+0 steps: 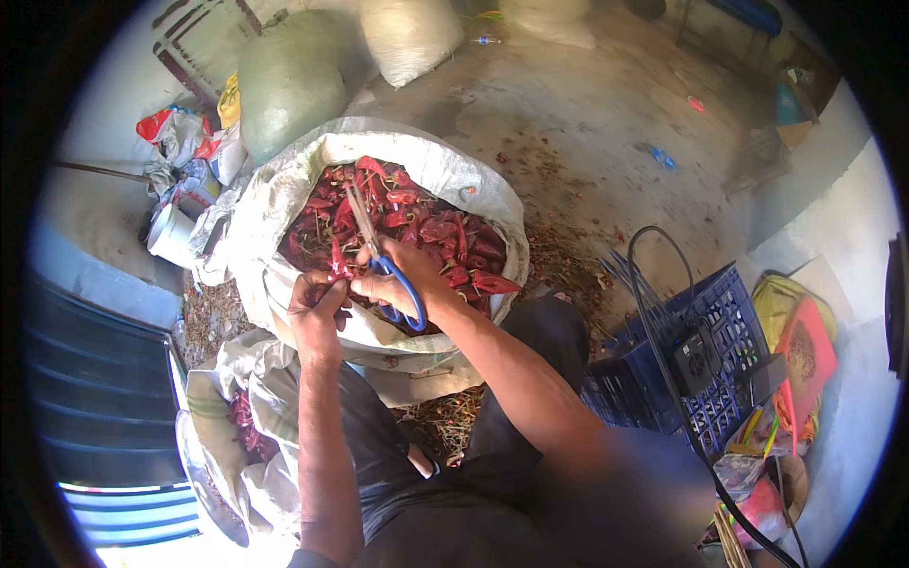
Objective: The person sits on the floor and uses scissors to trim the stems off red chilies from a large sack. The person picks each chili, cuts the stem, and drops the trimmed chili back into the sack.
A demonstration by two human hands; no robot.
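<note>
Dried red chili peppers [433, 231] fill a large white woven sack [259, 227] whose rim is rolled open in front of me. Over its near side, my left hand [316, 309] pinches a red chili pepper [339, 261] between thumb and fingers. My right hand [405, 277] holds a pair of scissors [406, 291] with blue handles, the blades pointing away from me over the peppers. The right fingertips are close to the held pepper; whether they touch it I cannot tell.
A second woven sack [273, 376] with red peppers stands at my lower left. To my right is a blue plastic crate [724, 341] with a black cable looping over it. Full sacks [291, 85] stand at the back left. Stems and scraps [568, 263] litter the floor.
</note>
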